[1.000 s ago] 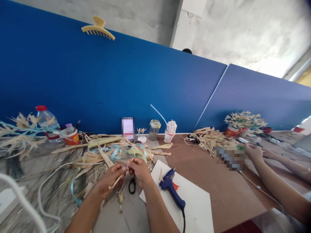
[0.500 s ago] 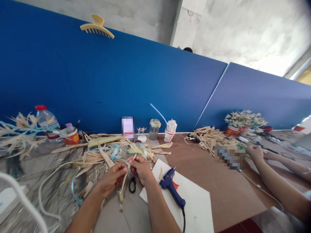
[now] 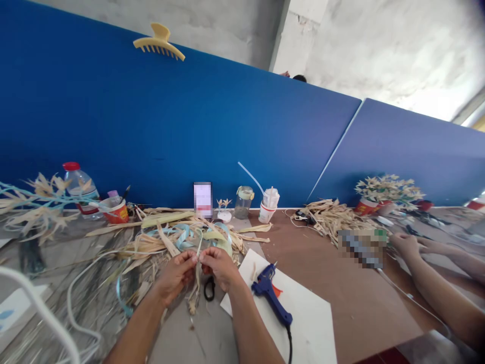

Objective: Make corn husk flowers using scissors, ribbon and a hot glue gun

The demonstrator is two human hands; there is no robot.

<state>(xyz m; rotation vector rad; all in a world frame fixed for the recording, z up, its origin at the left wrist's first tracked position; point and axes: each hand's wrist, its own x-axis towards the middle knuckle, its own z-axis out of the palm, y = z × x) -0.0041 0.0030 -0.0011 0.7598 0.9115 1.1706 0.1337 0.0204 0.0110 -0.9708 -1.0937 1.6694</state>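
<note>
My left hand (image 3: 177, 275) and my right hand (image 3: 220, 268) meet fingertip to fingertip over the front of the table. Both pinch a thin strip of dried corn husk (image 3: 197, 275), whose pale end stands up above the fingers and whose rough end hangs below. Just under my right hand lies a black scissors handle (image 3: 209, 288); its blades are hidden. Behind the hands spreads a pile of dried husks (image 3: 166, 235) mixed with light blue ribbon (image 3: 185, 236).
A blue glue gun (image 3: 272, 296) rests on a white board (image 3: 308, 323) to the right. Along the blue partition stand a phone (image 3: 203, 199), a jar (image 3: 243, 202), a paper cup (image 3: 267, 212) and a bottle (image 3: 81, 189). Another person's hands (image 3: 409, 245) are at far right.
My hands have come closer together, the right one turning so that both fingertips now meet on the strip. The whole view has shifted slightly.
</note>
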